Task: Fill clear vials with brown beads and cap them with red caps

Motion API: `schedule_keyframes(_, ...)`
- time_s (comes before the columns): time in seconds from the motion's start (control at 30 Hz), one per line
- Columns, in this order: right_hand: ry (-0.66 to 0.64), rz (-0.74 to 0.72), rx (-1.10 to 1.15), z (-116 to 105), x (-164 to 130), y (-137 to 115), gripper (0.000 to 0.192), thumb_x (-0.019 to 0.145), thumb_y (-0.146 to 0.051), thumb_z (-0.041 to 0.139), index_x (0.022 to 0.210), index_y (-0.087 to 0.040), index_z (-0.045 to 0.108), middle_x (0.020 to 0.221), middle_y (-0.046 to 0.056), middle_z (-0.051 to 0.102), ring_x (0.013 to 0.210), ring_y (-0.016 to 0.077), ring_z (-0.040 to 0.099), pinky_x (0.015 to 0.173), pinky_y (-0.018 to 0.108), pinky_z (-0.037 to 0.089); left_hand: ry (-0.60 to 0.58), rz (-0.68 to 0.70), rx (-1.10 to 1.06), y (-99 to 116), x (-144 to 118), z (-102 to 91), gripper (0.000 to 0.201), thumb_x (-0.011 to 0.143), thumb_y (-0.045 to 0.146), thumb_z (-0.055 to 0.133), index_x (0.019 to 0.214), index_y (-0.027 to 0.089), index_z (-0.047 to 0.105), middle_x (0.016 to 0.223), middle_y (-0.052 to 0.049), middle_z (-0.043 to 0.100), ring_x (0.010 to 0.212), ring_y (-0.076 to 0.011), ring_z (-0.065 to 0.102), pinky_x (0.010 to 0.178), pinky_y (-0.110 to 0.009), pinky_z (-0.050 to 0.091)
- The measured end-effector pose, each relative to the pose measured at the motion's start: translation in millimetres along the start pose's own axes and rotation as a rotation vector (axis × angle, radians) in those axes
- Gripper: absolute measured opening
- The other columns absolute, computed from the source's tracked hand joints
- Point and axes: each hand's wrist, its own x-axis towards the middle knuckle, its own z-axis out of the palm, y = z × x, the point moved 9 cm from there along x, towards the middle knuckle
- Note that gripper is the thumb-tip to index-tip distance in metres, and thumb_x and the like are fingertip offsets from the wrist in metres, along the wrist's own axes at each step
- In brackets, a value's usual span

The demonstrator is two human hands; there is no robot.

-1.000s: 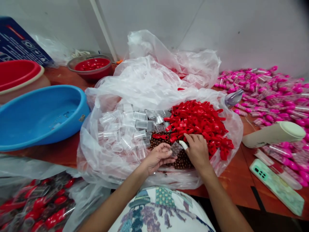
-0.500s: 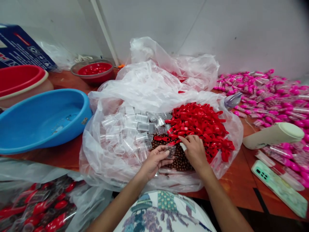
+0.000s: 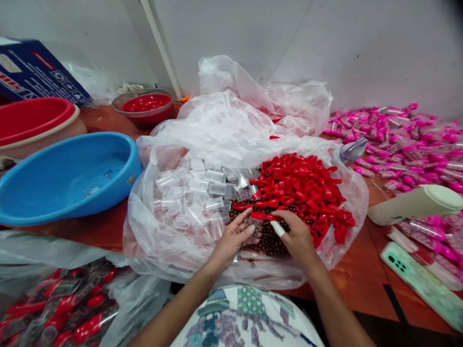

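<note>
My left hand (image 3: 234,237) is closed around a small clear plastic tube (image 3: 255,226), held over a heap of brown beads (image 3: 269,238). My right hand (image 3: 297,235), with white tape on one finger, pinches a red plastic cap (image 3: 261,216) at the mouth of that tube. Whether the cap is seated or only resting there, I cannot tell. Loose clear tubes (image 3: 195,197) lie to the left of the beads. Behind and right of them rises a pile of red caps (image 3: 300,185). All three heaps sit on a translucent plastic sheet (image 3: 159,250).
On the left stand a blue basin (image 3: 72,207) and a red basin (image 3: 32,118). A bag of filled red-capped tubes (image 3: 68,308) is at lower left. To the right are pink-capped tubes (image 3: 405,144), a cream cylinder (image 3: 408,205), a phone (image 3: 419,282) and a clear scoop (image 3: 352,150).
My right hand has picked a red cap from the pile's edge and brought it left to the tube. My left hand keeps holding the tube. The view has shifted slightly.
</note>
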Motion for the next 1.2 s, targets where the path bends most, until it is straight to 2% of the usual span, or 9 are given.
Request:
schedule_keyframes(0.2,-0.264,-0.068,0.157,25.2,-13.8,-9.3,0.053,0.081,-0.008,0.036,0.129,-0.028,0.044,0.120,0.004,0.053,0.110,0.0177,0.050,0.095,0.035,0.040,-0.072,0.034,0.108,1.4,0.1,8.8,0.053,0.072,0.028,0.067,0.123,0.024,0.053,0.109,-0.006,0.061,0.092,-0.0185,0.059,0.077,-0.032,0.050)
schedule_keyframes(0.37,-0.213,0.020,0.259,28.6,-16.8,-2.6,0.058,0.082,-0.011,0.037,0.137,-0.026,0.031,0.133,0.006,0.044,0.120,0.0197,0.043,0.101,0.040,0.034,-0.093,0.019,0.187,0.0,-0.4,13.7,0.054,0.073,0.031,0.066,0.124,0.022,0.052,0.112,-0.008,0.061,0.090,-0.0187,0.060,0.076,-0.032,0.051)
schedule_keyframes(0.47,-0.201,0.190,0.401,24.7,-19.9,8.0,0.059,0.085,-0.017,0.037,0.141,-0.029,0.020,0.129,0.005,0.049,0.097,0.0164,0.058,0.084,0.034,0.049,-0.104,0.025,0.221,-0.6,0.3,14.3,0.057,0.074,0.031,0.065,0.127,0.022,0.047,0.114,-0.009,0.060,0.092,-0.0188,0.059,0.075,-0.030,0.051)
schedule_keyframes(0.57,-0.327,0.272,0.478,29.2,-25.4,11.9,0.060,0.085,-0.017,0.036,0.141,-0.029,0.018,0.103,0.002,0.063,0.069,0.0119,0.059,0.062,0.026,0.052,-0.112,0.046,0.262,-1.3,1.1,13.7,0.058,0.075,0.030,0.063,0.129,0.021,0.045,0.115,-0.009,0.059,0.093,-0.0187,0.058,0.073,-0.029,0.051)
schedule_keyframes(0.67,-0.452,0.215,0.403,34.4,-29.4,11.7,0.060,0.082,-0.012,0.036,0.138,-0.028,0.029,0.096,0.001,0.066,0.077,0.0133,0.062,0.071,0.028,0.052,-0.135,0.055,0.375,-3.3,0.8,14.7,0.053,0.077,0.031,0.061,0.127,0.020,0.048,0.115,-0.009,0.060,0.092,-0.0192,0.059,0.071,-0.028,0.050)
schedule_keyframes(0.77,-0.457,0.104,0.268,33.6,-28.9,10.8,0.064,0.075,-0.006,0.037,0.135,-0.028,0.036,0.124,0.002,0.056,0.108,0.0181,0.055,0.092,0.036,0.044,-0.153,0.100,0.511,-1.2,-1.4,16.7,0.048,0.079,0.032,0.058,0.125,0.021,0.052,0.118,-0.007,0.059,0.093,-0.0207,0.059,0.072,-0.028,0.049)
schedule_keyframes(0.83,-0.465,0.058,0.180,33.8,-29.0,9.4,0.067,0.072,-0.004,0.037,0.135,-0.028,0.035,0.132,0.002,0.050,0.117,0.0192,0.049,0.098,0.038,0.039,-0.160,0.146,0.563,2.3,-3.3,18.6,0.045,0.080,0.033,0.056,0.124,0.023,0.053,0.121,-0.006,0.057,0.098,-0.0221,0.058,0.075,-0.029,0.049)
schedule_keyframes(1.07,-0.450,0.045,-0.044,22.2,-25.9,-1.0,0.070,0.069,-0.001,0.038,0.132,-0.029,0.042,0.114,0.002,0.063,0.104,0.0198,0.059,0.088,0.032,0.046,-0.179,0.302,0.690,11.8,-8.6,29.2,0.039,0.083,0.028,0.052,0.122,0.023,0.055,0.121,-0.004,0.059,0.112,-0.0220,0.052,0.101,-0.036,0.034)
schedule_keyframes(1.2,-0.442,0.014,-0.042,27.8,-26.6,-2.5,0.070,0.066,0.000,0.040,0.132,-0.027,0.043,0.122,0.004,0.058,0.108,0.0203,0.056,0.092,0.033,0.044,-0.114,0.305,0.666,12.8,-7.3,26.9,0.036,0.082,0.029,0.053,0.118,0.024,0.058,0.120,-0.005,0.059,0.105,-0.0215,0.055,0.091,-0.034,0.044)
